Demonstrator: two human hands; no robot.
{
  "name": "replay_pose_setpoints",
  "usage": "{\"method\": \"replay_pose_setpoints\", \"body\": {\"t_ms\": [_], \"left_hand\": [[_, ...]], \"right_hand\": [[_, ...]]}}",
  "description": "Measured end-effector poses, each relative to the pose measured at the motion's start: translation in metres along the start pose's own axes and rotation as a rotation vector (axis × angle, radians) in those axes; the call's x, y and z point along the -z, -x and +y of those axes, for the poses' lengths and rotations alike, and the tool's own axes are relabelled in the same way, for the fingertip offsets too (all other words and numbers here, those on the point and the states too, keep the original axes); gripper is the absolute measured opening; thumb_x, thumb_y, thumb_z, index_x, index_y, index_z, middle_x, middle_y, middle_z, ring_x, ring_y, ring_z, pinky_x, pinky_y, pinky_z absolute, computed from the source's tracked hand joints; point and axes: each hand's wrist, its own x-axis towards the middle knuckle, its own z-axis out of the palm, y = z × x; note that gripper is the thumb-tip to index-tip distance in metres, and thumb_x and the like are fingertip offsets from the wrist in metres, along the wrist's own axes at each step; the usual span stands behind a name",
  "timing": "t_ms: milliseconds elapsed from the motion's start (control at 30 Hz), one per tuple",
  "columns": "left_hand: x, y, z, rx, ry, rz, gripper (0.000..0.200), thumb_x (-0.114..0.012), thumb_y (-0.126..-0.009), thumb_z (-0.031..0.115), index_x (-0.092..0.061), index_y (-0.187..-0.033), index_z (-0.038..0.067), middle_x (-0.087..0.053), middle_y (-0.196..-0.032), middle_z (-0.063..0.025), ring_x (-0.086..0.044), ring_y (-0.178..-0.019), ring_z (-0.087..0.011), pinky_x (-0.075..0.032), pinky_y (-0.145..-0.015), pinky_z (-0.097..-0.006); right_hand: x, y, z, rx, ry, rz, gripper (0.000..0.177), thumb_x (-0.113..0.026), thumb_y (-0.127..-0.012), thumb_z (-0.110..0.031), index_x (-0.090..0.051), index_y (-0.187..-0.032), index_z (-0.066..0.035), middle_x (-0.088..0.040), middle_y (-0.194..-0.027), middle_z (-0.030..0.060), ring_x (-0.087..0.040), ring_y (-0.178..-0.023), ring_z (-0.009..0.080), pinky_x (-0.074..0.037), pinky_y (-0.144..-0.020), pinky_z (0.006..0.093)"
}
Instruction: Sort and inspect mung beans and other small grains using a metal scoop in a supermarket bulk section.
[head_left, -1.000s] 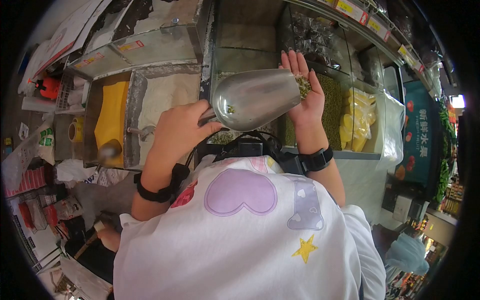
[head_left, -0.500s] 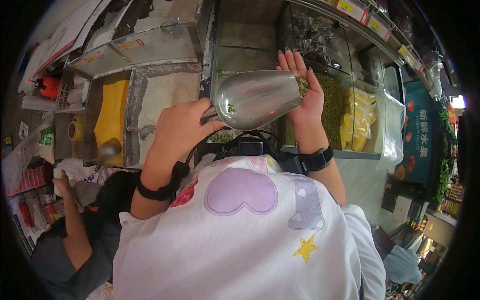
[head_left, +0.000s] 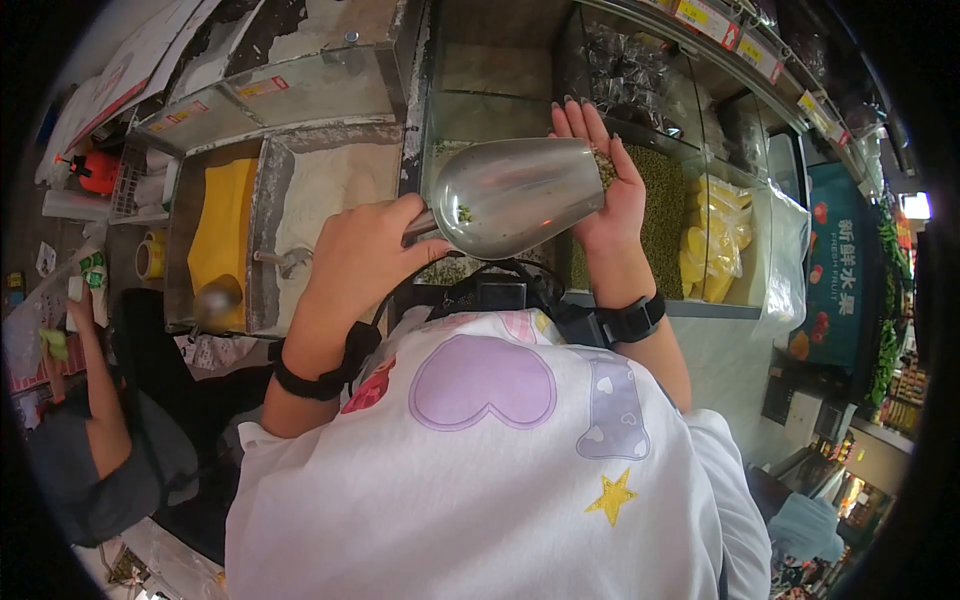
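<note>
My left hand (head_left: pixel 368 235) is closed around the handle of a metal scoop (head_left: pixel 520 195), held level above the bins. A few green mung beans (head_left: pixel 464 214) lie at the scoop's rear. Beside the scoop's mouth, my right hand (head_left: pixel 610 195) is turned palm up with its fingers stretched out. Small greenish grains (head_left: pixel 605 168) show between the scoop's lip and the palm; the lip partly hides them. Under my right hand is a bin of mung beans (head_left: pixel 655 195).
To the left are a flour bin (head_left: pixel 335 185) and a bin with yellow contents (head_left: pixel 228 215). Yellow packets (head_left: pixel 715 240) fill a compartment at right, with dark wrapped packets (head_left: pixel 630 75) behind. Another person (head_left: pixel 100 440) is at lower left, arm raised.
My hands and the scoop stay almost in place. The person at lower left has shifted further left, and a light green item now shows near that person's hand.
</note>
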Motion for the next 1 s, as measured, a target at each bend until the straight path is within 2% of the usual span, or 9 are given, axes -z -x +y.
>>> {"method": "replay_pose_setpoints", "body": {"t_ms": [200, 267, 700, 767, 1000], "left_hand": [[-0.0002, -0.0004, -0.0005, -0.018, 0.006, 0.011, 0.039, -0.068, -0.068, 0.040, -0.053, -0.078, 0.006, -0.055, -0.062, -0.0136, -0.056, -0.063, -0.0342, -0.041, -0.053, -0.0391], [0.0033, -0.0012, 0.0024, 0.026, -0.043, -0.067, 0.035, -0.067, -0.071, 0.039, -0.056, -0.081, 0.007, -0.061, -0.070, -0.0130, -0.059, -0.068, -0.0333, -0.045, -0.057, -0.0406], [0.0034, -0.0015, 0.0037, 0.031, -0.014, -0.044, 0.034, -0.068, -0.071, 0.038, -0.058, -0.081, 0.007, -0.062, -0.070, -0.0125, -0.060, -0.068, -0.0323, -0.045, -0.056, -0.0399], [0.0017, -0.0014, 0.0029, 0.027, 0.024, -0.015, 0.032, -0.070, -0.068, 0.031, -0.057, -0.083, 0.006, -0.059, -0.066, -0.0135, -0.058, -0.063, -0.0327, -0.043, -0.055, -0.0380], [0.0016, -0.0005, 0.0028, 0.016, 0.035, 0.002, 0.032, -0.071, -0.068, 0.030, -0.057, -0.083, 0.006, -0.058, -0.066, -0.0135, -0.058, -0.063, -0.0323, -0.043, -0.055, -0.0378]], "right_hand": [[-0.0031, 0.0019, 0.0008, -0.016, -0.007, 0.015, 0.046, -0.027, -0.094, -0.023, -0.033, -0.132, 0.003, -0.033, -0.139, 0.0167, -0.027, -0.131, 0.0291, -0.022, -0.108, 0.0393], [-0.0022, 0.0017, 0.0012, -0.035, -0.049, 0.009, 0.046, -0.027, -0.094, -0.023, -0.033, -0.132, 0.003, -0.034, -0.138, 0.0164, -0.027, -0.131, 0.0287, -0.022, -0.109, 0.0391], [-0.0002, 0.0021, 0.0031, -0.058, -0.075, -0.013, 0.045, -0.026, -0.095, -0.023, -0.034, -0.131, 0.003, -0.035, -0.138, 0.0154, -0.026, -0.131, 0.0279, -0.021, -0.109, 0.0397], [0.0011, 0.0020, 0.0035, -0.057, -0.070, -0.023, 0.045, -0.026, -0.095, -0.023, -0.034, -0.132, 0.002, -0.035, -0.138, 0.0154, -0.026, -0.132, 0.0280, -0.021, -0.109, 0.0401], [0.0008, 0.0021, 0.0031, -0.052, -0.071, -0.021, 0.045, -0.028, -0.094, -0.023, -0.034, -0.132, 0.002, -0.035, -0.138, 0.0153, -0.027, -0.131, 0.0283, -0.021, -0.109, 0.0404]]}}
